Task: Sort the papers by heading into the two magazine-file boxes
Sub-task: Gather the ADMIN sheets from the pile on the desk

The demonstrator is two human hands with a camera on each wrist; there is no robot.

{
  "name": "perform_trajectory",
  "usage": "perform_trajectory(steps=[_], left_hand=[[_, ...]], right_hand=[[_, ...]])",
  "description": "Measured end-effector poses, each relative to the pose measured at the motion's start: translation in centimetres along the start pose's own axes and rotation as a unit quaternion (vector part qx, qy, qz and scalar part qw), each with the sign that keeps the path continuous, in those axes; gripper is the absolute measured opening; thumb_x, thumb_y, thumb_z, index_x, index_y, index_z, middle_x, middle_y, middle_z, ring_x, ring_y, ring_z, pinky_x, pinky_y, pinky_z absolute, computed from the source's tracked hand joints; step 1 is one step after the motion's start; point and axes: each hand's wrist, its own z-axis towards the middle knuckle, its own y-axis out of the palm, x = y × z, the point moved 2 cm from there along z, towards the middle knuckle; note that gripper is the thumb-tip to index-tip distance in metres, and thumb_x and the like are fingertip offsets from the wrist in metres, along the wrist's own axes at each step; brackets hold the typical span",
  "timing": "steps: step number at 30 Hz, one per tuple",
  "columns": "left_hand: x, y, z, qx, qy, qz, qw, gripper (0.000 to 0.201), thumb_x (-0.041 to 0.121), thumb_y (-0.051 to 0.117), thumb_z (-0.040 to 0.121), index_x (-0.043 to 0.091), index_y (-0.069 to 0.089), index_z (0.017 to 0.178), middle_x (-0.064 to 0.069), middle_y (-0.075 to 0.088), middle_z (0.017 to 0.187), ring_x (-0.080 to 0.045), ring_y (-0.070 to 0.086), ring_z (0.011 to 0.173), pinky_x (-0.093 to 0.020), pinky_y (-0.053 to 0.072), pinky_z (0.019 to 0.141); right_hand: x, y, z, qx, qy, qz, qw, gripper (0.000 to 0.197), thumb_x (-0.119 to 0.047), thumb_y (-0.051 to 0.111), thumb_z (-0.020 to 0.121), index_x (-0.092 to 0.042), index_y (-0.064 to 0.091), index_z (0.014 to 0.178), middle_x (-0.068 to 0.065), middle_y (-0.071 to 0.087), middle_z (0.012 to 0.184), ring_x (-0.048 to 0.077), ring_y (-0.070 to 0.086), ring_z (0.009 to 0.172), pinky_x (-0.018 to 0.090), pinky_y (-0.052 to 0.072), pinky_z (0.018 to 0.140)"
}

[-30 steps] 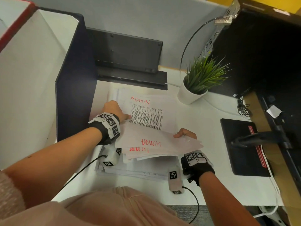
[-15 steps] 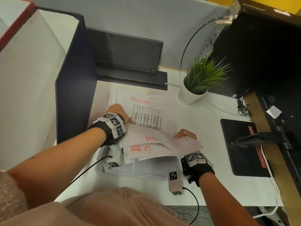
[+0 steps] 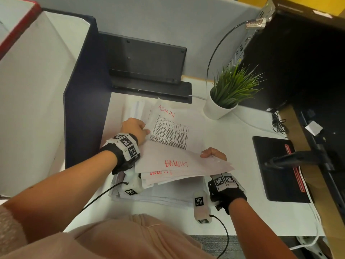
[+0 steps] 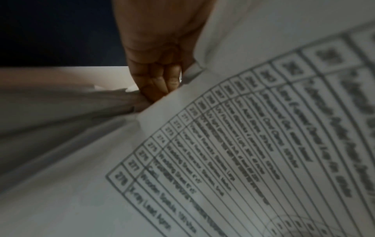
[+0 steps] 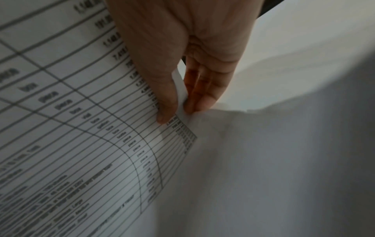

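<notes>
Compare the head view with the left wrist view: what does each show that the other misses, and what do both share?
Head only: the red ADMIN heading, the potted plant, the right hand holding a sheaf of papers. Left wrist only: the left hand's fingers curled under the sheet's edge. Both: the left hand lifting the printed table sheet.

White paper sheet (image 3: 173,128) has red letters and a black grid. Green plant (image 3: 233,85) sits in a white pot (image 3: 214,109).
</notes>
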Motion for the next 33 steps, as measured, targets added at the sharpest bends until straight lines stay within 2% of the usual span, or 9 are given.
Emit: perform_trajectory(steps=[3,8,11,13,15,19,23,26,33], left_hand=[[0.0,-0.2,-0.8,0.016,0.019,-0.078,0.997,0.029,0.008,0.053,0.091,0.010,0.063,0.118,-0.012,0.064,0.115,-0.024,0.059,0.105,-0.020,0.041,0.090],[-0.3,-0.7,-2.3,0.024,0.038,-0.194,0.980,0.030,-0.005,0.044,0.087,0.009,0.070,0.079,0.002,0.060,0.069,-0.010,0.047,0.055,-0.004,0.035,0.039],[-0.5,-0.8,-2.6,-0.016,0.024,-0.247,0.969,0.040,-0.016,0.042,0.082,0.013,0.062,0.063,-0.006,0.062,0.082,-0.022,0.057,0.078,-0.016,0.051,0.065],[-0.4,-0.7,-2.6,-0.044,0.013,-0.256,0.965,0.040,-0.020,0.043,0.080,0.010,0.060,0.062,-0.013,0.062,0.094,-0.031,0.057,0.097,-0.035,0.050,0.089],[-0.2,-0.7,-2.5,-0.045,-0.004,-0.256,0.965,0.038,-0.019,0.042,0.080,0.008,0.062,0.061,-0.013,0.063,0.091,-0.032,0.057,0.097,-0.037,0.049,0.088],[0.1,-1.6,-1.3,0.018,-0.068,-0.219,0.973,0.028,0.006,0.040,0.088,-0.006,0.065,0.085,-0.026,0.064,0.101,-0.040,0.059,0.096,-0.044,0.051,0.087],[-0.2,-2.5,0.0,0.031,-0.132,-0.131,0.982,0.040,0.034,0.043,0.089,-0.001,0.063,0.090,-0.016,0.066,0.096,-0.034,0.063,0.085,-0.038,0.053,0.081],[0.1,-2.5,0.6,-0.025,-0.080,0.042,0.996,0.028,0.033,0.061,0.086,0.005,0.060,0.083,-0.011,0.064,0.081,-0.023,0.058,0.069,-0.026,0.045,0.056],[0.8,-1.7,0.6,-0.055,-0.002,0.157,0.986,0.044,0.036,0.076,0.074,0.010,0.048,0.052,-0.002,0.048,0.054,-0.015,0.049,0.054,-0.027,0.045,0.063]], right_hand=[[-0.7,-0.2,-0.3,-0.039,-0.012,-0.043,0.998,0.031,0.011,0.050,0.078,-0.007,0.063,0.056,0.007,0.062,0.078,0.018,0.056,0.070,0.019,0.049,0.053],[-0.5,0.0,0.2,0.007,-0.038,-0.023,0.999,0.048,0.019,0.039,0.079,-0.009,0.054,0.043,-0.001,0.061,0.046,0.018,0.052,0.055,0.018,0.045,0.049],[-1.1,0.2,-0.5,0.030,-0.164,-0.188,0.968,0.026,0.018,0.056,0.078,-0.006,0.048,0.082,-0.001,0.049,0.057,0.009,0.043,0.056,0.002,0.035,0.045],[-1.0,0.2,-0.8,0.016,-0.197,-0.195,0.961,0.045,0.012,0.072,0.069,-0.009,0.050,0.102,-0.003,0.056,0.072,0.006,0.051,0.064,0.000,0.040,0.052],[-1.0,0.4,-0.8,0.005,-0.175,-0.201,0.964,0.043,0.004,0.077,0.068,-0.006,0.059,0.106,0.004,0.065,0.090,0.013,0.059,0.077,0.009,0.046,0.063],[-1.0,0.3,-0.7,-0.008,-0.136,-0.263,0.955,0.010,-0.001,0.073,0.075,-0.002,0.064,0.080,0.005,0.059,0.075,0.012,0.053,0.071,0.008,0.040,0.054],[-0.5,-0.1,-0.8,-0.018,-0.118,-0.103,0.988,0.043,0.027,0.047,0.071,-0.010,0.050,0.048,-0.002,0.045,0.045,0.010,0.040,0.045,0.021,0.034,0.050],[-0.1,-0.3,-0.3,-0.006,-0.055,-0.059,0.997,0.042,0.012,0.052,0.061,-0.016,0.051,0.029,0.002,0.045,0.048,0.019,0.040,0.052,0.021,0.033,0.051],[0.1,-0.3,-0.2,-0.016,-0.046,-0.081,0.996,0.041,0.008,0.055,0.063,-0.020,0.055,0.033,-0.008,0.053,0.046,0.020,0.042,0.056,0.019,0.040,0.053]])
